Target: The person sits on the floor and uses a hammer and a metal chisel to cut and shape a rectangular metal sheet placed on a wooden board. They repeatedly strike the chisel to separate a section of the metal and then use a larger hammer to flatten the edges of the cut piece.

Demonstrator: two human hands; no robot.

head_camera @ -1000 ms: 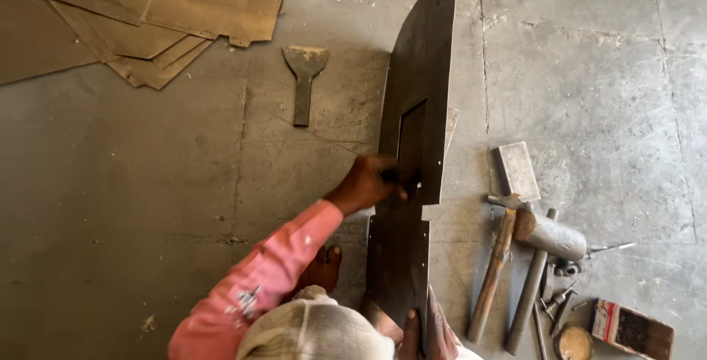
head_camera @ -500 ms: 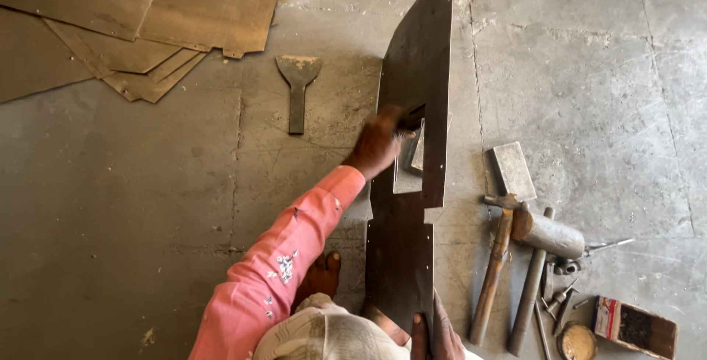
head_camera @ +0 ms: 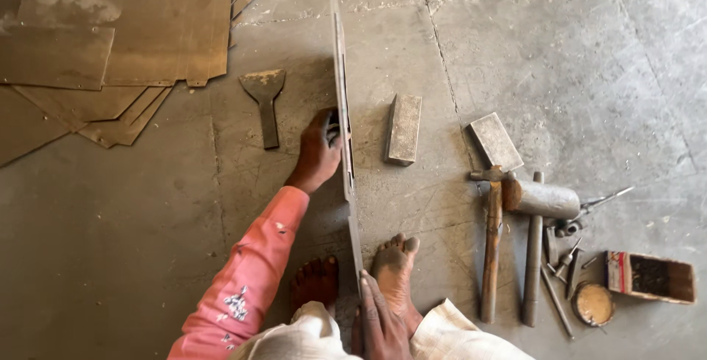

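A dark metal sheet (head_camera: pixel 341 73) stands on its edge on the concrete floor, seen edge-on as a thin line running away from me. My left hand (head_camera: pixel 318 151), in a pink sleeve, grips it from the left side about halfway along. At the bottom of the view, my right hand (head_camera: pixel 377 325) holds the near end of the sheet, between my two bare feet (head_camera: pixel 394 264).
A flat scraper (head_camera: pixel 265 102) lies left of the sheet; a metal block (head_camera: pixel 403 128) lies just right of it. Farther right are another block (head_camera: pixel 496 141), a hammer (head_camera: pixel 492 242), a cylindrical mallet (head_camera: pixel 541 198), a rod, a small box (head_camera: pixel 648 275) and a round tin. Brown sheets (head_camera: pixel 110 29) are stacked top left.
The sheet has swung from showing its broad face to standing edge-on. A metal block that it covered now shows on its right. My left hand still grips the sheet.
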